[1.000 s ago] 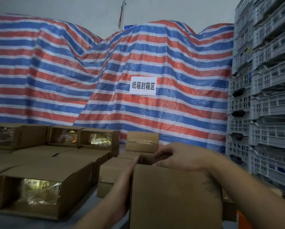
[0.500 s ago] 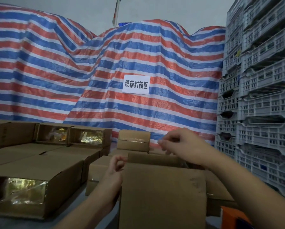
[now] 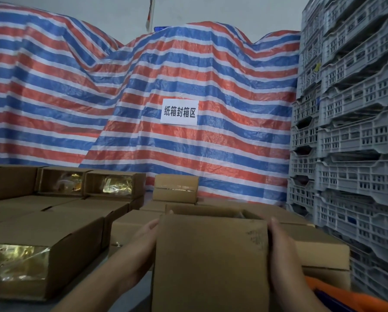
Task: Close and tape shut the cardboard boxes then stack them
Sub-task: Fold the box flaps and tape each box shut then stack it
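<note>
A brown cardboard box (image 3: 211, 262) stands upright right in front of me, its top still open with the far flaps showing. My left hand (image 3: 141, 242) lies flat against the box's left side, fingers straight. My right hand (image 3: 280, 246) presses flat on its right side, fingertips near the top corner. Behind it sit closed cardboard boxes (image 3: 319, 251), and a small taped box (image 3: 175, 188) rests on top of others farther back.
Open-ended boxes with shiny gold-wrapped contents (image 3: 19, 262) lie at the left. A striped red, white and blue tarp (image 3: 188, 75) with a white paper sign (image 3: 179, 112) fills the back. Grey plastic crates (image 3: 350, 131) are stacked at the right. An orange object (image 3: 346, 296) shows at lower right.
Both hands came down from the box's top opening to its sides. The right hand, raised above the flaps half a second ago, now presses the right wall; the left hand has flattened on the left wall.
</note>
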A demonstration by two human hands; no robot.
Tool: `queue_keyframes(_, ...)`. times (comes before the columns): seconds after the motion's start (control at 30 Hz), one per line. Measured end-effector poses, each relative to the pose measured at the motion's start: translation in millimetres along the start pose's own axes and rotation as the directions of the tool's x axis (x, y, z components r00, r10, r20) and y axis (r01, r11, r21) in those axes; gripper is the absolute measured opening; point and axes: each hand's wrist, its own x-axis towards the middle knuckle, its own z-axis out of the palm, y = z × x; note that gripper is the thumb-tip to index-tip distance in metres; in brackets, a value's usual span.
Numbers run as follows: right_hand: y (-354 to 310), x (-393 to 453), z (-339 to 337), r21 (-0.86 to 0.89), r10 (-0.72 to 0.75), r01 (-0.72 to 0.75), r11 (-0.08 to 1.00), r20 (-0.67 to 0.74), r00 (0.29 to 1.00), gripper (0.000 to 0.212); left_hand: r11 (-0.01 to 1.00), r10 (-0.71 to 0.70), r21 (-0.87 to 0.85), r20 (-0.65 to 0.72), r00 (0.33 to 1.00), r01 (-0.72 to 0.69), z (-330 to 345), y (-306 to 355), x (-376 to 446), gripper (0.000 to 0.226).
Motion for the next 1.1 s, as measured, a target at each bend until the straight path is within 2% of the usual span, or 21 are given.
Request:
queue_keyframes(0.03, 2, -3, 2, -0.031, -0.031, 0.032, 0.999, 0.029, 0.999, 0.050, 1.000, 0.002, 0.012, 0.012, 1.000, -0.002, 0, -1, -1, 0.049)
queue_keyframes(0.17, 6, -8, 0, -0.090, -0.049, 0.063, 0.994, 0.155, 0.987, 0.087, 1.000, 0.018, 0.005, 0.038, 0.999, -0.018, -2, -4, -3, 0.052)
queue_keyframes(0.27, 3, -7, -3, -0.120, -0.004, 0.030, 0.992, 0.216, 0.976, 0.093, 1.000, 0.030, -0.009, 0.025, 0.999, -0.029, -2, -5, -3, 0.050)
queue_keyframes(0.43, -5, -13, -2, -0.163, -0.011, 0.049, 0.985, 0.224, 0.975, 0.083, 0.997, 0.071, 0.021, 0.009, 0.997, -0.072, -4, -7, -2, 0.039)
queue_keyframes(0.53, -4, -13, -4, -0.169, -0.025, 0.067, 0.983, 0.243, 0.970, 0.104, 0.994, 0.111, 0.017, 0.036, 0.993, -0.112, -6, -8, -2, 0.025)
queue_keyframes(0.6, -4, -10, -6, -0.164, -0.005, 0.047, 0.985, 0.245, 0.970, 0.115, 0.992, 0.126, 0.023, 0.016, 0.992, -0.127, -6, -8, -2, 0.029)
queue_keyframes(0.7, -1, -6, -8, -0.073, 0.045, -0.024, 0.997, 0.304, 0.952, 0.100, 0.991, 0.122, 0.049, -0.014, 0.992, -0.121, -6, -9, 2, 0.048)
queue_keyframes(0.87, 7, -5, -8, 0.043, 0.059, -0.080, 0.996, 0.351, 0.934, 0.074, 0.990, 0.115, 0.076, 0.033, 0.993, -0.117, -6, -1, 0, 0.073)
queue_keyframes(0.97, 8, -4, -8, 0.069, 0.064, -0.093, 0.993, 0.336, 0.940, 0.072, 0.994, 0.107, 0.030, 0.032, 0.994, -0.108, -9, -5, -5, 0.072)
queue_keyframes(1.03, 8, -4, -7, 0.085, 0.067, -0.099, 0.991, 0.323, 0.944, 0.071, 0.995, 0.080, 0.051, 0.024, 0.996, -0.082, -4, 0, -5, 0.061)
queue_keyframes(1.1, 7, -5, -8, 0.092, 0.065, -0.100, 0.991, 0.327, 0.943, 0.065, 0.985, 0.125, 0.107, 0.084, 0.989, -0.133, -5, -8, -12, 0.048)
